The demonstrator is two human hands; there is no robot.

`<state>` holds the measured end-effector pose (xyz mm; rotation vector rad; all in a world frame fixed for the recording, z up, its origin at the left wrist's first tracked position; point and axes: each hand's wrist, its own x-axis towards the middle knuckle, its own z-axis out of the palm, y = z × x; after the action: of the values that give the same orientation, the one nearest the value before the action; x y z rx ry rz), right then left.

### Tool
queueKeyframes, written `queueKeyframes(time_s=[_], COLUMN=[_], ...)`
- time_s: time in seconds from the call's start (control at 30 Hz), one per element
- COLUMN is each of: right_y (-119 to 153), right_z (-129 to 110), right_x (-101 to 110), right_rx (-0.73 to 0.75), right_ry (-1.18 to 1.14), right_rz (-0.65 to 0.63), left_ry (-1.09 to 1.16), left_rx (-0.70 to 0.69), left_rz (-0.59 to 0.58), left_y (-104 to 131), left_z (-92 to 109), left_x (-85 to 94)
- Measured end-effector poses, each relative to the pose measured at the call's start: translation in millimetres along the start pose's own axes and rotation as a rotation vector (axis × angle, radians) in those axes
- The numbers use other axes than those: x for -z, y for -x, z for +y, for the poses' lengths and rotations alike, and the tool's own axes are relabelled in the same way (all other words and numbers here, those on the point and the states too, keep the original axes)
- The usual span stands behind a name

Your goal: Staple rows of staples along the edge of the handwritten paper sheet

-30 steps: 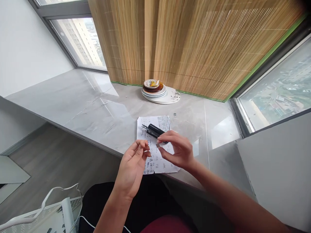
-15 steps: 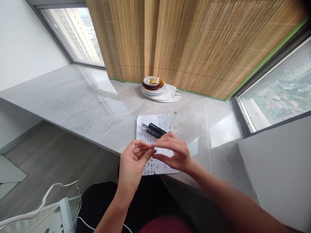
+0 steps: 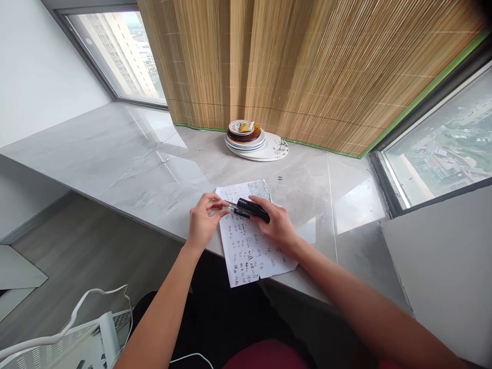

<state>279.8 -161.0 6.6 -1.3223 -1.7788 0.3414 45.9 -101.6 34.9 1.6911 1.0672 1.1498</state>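
A black stapler (image 3: 251, 209) is in my right hand (image 3: 279, 223), whose fingers wrap around its rear part. Its thin metal tray (image 3: 232, 205) sticks out from the front, pointing left. At that end is my left hand (image 3: 205, 218), thumb and fingers pinched together. Whatever the left fingertips hold there is too small to make out. Beneath both hands lies a white sheet of paper (image 3: 246, 251) with handwriting and a dense dark block near its top right. The sheet's lower edge overhangs the counter.
The grey counter (image 3: 154, 189) carries a stack of plates (image 3: 246, 146) at the back, with a small yellow packet (image 3: 244, 126) on top. A tiny grey piece (image 3: 280, 178) lies right of the paper. Behind hangs a bamboo blind (image 3: 269, 66). A white cable (image 3: 73, 320) is at lower left.
My right hand has left the left fingertips and taken hold of the stapler. My left hand has moved up to the stapler's front end. The paper has turned slightly.
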Motion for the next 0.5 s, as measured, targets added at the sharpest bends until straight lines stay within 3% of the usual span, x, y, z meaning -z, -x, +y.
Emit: queueKeyframes(time_s=[0.13, 0.27, 0.5], right_y=[-1, -2, -3], right_z=[1, 0, -1], right_x=[1, 0, 0], right_rx=[0.021, 0.015, 0.017], right_ry=[-0.004, -0.008, -0.017], right_rz=[-0.005, -0.018, -0.018], left_ry=[-0.207, -0.228, -0.182], left_rx=[-0.068, -0.065, -0.029], left_rz=[-0.094, -0.193, -0.215], left_y=[-17, -26, -32], left_z=[-7, -11, -12], left_x=[0.5, 1.3, 0.0])
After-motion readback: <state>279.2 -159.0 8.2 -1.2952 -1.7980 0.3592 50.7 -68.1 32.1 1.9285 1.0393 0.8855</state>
